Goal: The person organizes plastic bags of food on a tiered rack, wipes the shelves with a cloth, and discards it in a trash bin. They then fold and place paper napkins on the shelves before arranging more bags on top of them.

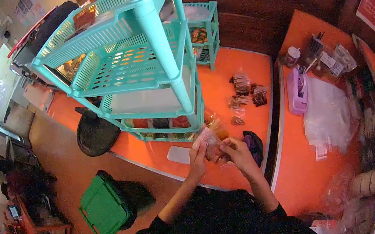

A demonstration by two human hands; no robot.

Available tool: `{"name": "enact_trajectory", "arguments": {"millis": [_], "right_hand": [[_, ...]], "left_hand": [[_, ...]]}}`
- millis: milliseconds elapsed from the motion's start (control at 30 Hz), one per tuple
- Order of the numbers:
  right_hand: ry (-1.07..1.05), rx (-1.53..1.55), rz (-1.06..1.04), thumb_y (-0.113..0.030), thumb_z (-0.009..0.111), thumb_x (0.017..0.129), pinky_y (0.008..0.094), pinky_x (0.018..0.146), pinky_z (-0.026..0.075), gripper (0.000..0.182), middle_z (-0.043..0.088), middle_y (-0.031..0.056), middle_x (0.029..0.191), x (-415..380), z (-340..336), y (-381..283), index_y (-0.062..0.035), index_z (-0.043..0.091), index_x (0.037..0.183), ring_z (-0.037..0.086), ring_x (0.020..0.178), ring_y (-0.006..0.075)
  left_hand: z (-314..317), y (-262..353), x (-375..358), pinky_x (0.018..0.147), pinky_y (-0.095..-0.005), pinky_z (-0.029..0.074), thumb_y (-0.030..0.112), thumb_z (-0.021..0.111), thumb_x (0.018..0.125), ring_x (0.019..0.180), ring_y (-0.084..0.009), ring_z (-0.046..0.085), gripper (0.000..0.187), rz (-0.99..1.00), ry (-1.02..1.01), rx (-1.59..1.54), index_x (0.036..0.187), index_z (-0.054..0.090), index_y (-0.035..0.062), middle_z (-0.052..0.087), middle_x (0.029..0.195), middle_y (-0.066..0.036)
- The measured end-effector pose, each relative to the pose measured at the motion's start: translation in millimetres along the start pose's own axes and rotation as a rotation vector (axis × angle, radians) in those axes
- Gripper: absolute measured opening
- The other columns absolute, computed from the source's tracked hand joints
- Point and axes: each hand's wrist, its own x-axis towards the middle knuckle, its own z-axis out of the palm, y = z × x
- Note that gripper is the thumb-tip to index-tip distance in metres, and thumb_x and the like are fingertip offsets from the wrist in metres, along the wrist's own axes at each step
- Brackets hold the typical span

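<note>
Between my two hands is a small clear plastic bag (213,151) with reddish-brown contents that I cannot make out. My left hand (197,158) grips the bag's left side. On the other side, the fingers of my right hand (237,153) pinch its edge. Just beyond the bag, something yellow-orange (221,132) lies on the orange counter. A dark purple item (253,147) rests to the right of my right hand. Left of my left hand lies a flat white piece (179,154). Farther back, several small filled packets (241,84) are grouped on the counter.
A tall turquoise tiered rack (162,47) stands close on the left, a smaller rack (203,31) behind it. On the right counter are a lilac dispenser (297,91) and clear plastic bags (326,112). A green-lidded bin (105,206) and black stool (97,133) stand at left.
</note>
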Motion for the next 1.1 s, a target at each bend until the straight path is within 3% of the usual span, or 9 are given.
{"name": "enact_trajectory", "arguments": {"millis": [100, 267, 367, 533, 633, 867, 933, 1067, 1100], "right_hand": [[-0.074, 0.109, 0.128, -0.016, 0.056, 0.093, 0.0239, 0.057, 0.048, 0.015, 0.064, 0.0061, 0.082, -0.7, -1.0, -3.6, -0.0016, 0.06, 0.097, 0.058, 0.062, 0.0113], [-0.205, 0.36, 0.308, -0.017, 0.056, 0.092, 0.0254, 0.062, 0.048, 0.017, 0.064, 0.0064, 0.085, 0.2, 3.7, 4.6, -0.0015, 0.061, 0.098, 0.059, 0.066, 0.0127], [-0.053, 0.377, 0.276, -0.02, 0.058, 0.092, 0.025, 0.064, 0.047, 0.021, 0.064, 0.0068, 0.087, -1.4, 19.6, 5.2, -0.0013, 0.061, 0.1, 0.059, 0.069, 0.0128], [-0.042, -0.17, 0.014, -0.027, 0.061, 0.091, 0.0243, 0.058, 0.043, 0.026, 0.063, 0.0045, 0.077, -5.7, 35.5, 3.8, -0.0015, 0.062, 0.098, 0.056, 0.065, 0.0105], [-0.053, -0.005, 0.114, -0.026, 0.061, 0.091, 0.024, 0.055, 0.042, 0.025, 0.062, 0.0029, 0.072, -6.6, 41.3, -5.4, -0.0013, 0.062, 0.095, 0.054, 0.061, 0.0101], [-0.077, -0.074, 0.034, -0.022, 0.06, 0.092, 0.023, 0.05, 0.041, 0.022, 0.06, 0.0023, 0.07, 1.0, 58.6, -1.4, -0.0005, 0.061, 0.093, 0.055, 0.06, 0.0093], [0.065, -0.293, 0.006, -0.019, 0.062, 0.091, 0.0228, 0.05, 0.044, 0.023, 0.061, 0.004, 0.076, -2.8, 72.9, -12.5, 0.0002, 0.056, 0.102, 0.057, 0.06, 0.0103], [0.054, -0.212, -0.137, -0.014, 0.065, 0.088, 0.0251, 0.062, 0.048, 0.034, 0.061, 0.006, 0.091, 5.2, 88.7, -3.1, -0.0006, 0.048, 0.114, 0.06, 0.074, 0.013], [0.079, -0.464, -0.353, -0.012, 0.067, 0.085, 0.0274, 0.069, 0.048, 0.041, 0.059, 0.0063, 0.098, 4.0, 90.9, -13.5, -0.0018, 0.045, 0.119, 0.059, 0.081, 0.0146]], "left_hand": [[-5.5, 2.9, 0.8, 0.111, -0.0344, 0.024, 0.02, 0.038, 0.101, 0.134, -0.023, 0.035, 0.043, 0.086, -0.08, 0.01, 0.136, 0.044, -0.0033, 0.043, 0.143, -0.014], [-14.1, 8.6, -5.7, 0.112, -0.035, 0.023, 0.023, 0.039, 0.101, 0.136, -0.0232, 0.033, 0.044, -0.059, -0.105, -0.13, 0.136, 0.044, -0.0033, 0.038, 0.146, -0.013], [-20.4, 2.6, -4.8, 0.111, -0.0348, 0.025, 0.025, 0.04, 0.101, 0.134, -0.0221, 0.036, 0.046, -0.05, -0.127, -0.189, 0.137, 0.043, -0.0034, 0.038, 0.146, -0.013], [-28.2, 16.8, -6.7, 0.108, -0.0333, 0.029, 0.024, 0.041, 0.101, 0.131, -0.0201, 0.04, 0.046, 0.023, -0.153, -0.078, 0.138, 0.042, -0.0035, 0.041, 0.144, -0.012], [-33.5, 13.2, -9.6, 0.106, -0.0323, 0.031, 0.023, 0.042, 0.1, 0.127, -0.019, 0.043, 0.046, -0.01, -0.148, -0.148, 0.138, 0.041, -0.0039, 0.044, 0.14, -0.011], [-55.2, 9.7, -11.1, 0.103, -0.031, 0.036, 0.022, 0.045, 0.099, 0.117, -0.019, 0.052, 0.046, -0.139, -0.147, -0.213, 0.136, 0.043, -0.0047, 0.055, 0.128, -0.01], [-64.1, 10.0, -11.4, 0.103, -0.0318, 0.036, 0.022, 0.044, 0.099, 0.121, -0.0199, 0.049, 0.046, -0.117, -0.177, -0.252, 0.136, 0.043, -0.0043, 0.053, 0.13, -0.011], [-87.7, 18.9, -3.6, 0.106, -0.0354, 0.034, 0.021, 0.042, 0.099, 0.133, -0.0226, 0.036, 0.045, -0.049, -0.301, -0.205, 0.137, 0.041, -0.0048, 0.037, 0.145, -0.012], [-94.2, 23.0, -1.5, 0.106, -0.0354, 0.034, 0.021, 0.042, 0.099, 0.133, -0.0226, 0.036, 0.045, -0.043, -0.296, -0.205, 0.137, 0.041, -0.0048, 0.037, 0.145, -0.012]]}}
